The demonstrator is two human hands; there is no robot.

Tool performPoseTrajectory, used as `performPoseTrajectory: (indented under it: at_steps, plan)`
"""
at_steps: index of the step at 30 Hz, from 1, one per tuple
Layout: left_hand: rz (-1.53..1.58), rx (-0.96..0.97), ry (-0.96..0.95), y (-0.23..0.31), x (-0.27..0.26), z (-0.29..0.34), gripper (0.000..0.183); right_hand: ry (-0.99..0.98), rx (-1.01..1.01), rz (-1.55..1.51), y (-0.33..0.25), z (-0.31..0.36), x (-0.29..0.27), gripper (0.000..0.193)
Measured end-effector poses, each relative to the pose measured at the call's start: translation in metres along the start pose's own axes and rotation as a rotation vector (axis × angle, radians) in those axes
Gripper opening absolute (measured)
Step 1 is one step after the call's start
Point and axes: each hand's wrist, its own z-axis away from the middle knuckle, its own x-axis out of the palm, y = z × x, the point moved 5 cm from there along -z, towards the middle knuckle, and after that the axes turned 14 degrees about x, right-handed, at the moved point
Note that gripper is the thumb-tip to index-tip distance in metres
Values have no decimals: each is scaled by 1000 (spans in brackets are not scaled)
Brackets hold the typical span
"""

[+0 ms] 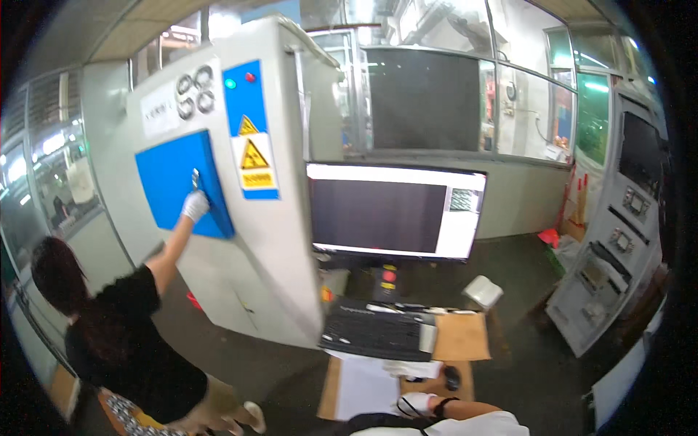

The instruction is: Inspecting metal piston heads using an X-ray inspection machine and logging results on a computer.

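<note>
My right hand [416, 404], in a white glove with a dark band at the wrist, lies low at the desk's near edge. Its fingers are too small and partly covered to read. Beside it is a white sheet of paper [360, 389]; a dark computer mouse [452, 377] sits just beyond, apart from the hand. Farther back is a black keyboard [378, 333]. My left hand is out of sight. At the left, another person's gloved hand [195, 206] is on the metal handle [195, 179] of a blue door [171, 182] on a large pale cabinet [280, 247].
A wide monitor [378, 218] stands behind the keyboard, with a red button [389, 276] below it. Brown card [465, 336] lies right of the keyboard. A grey equipment rack [607, 251] leans at the right. The co-worker in black [138, 356] stands at the left.
</note>
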Motion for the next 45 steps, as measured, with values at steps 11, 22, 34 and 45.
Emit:
performPoseTrajectory:
  at_steps: [11, 22, 34, 45]
  plan:
    - [266, -174, -7, -21, 135, 93, 49, 20, -262, -297, -198, -131, -91, 55]
    - [2210, -1107, 117, 127, 80, 201, 48, -372, -217, -710, -330, -189, -117, 33]
    - [1548, -2533, 659, 44, 34, 407, 52, -638, -259, -409, -469, -255, -127, 36]
    - [882, -2848, 702, -19, 131, 598, 46, -965, -446, -12, -600, -276, -82, 30]
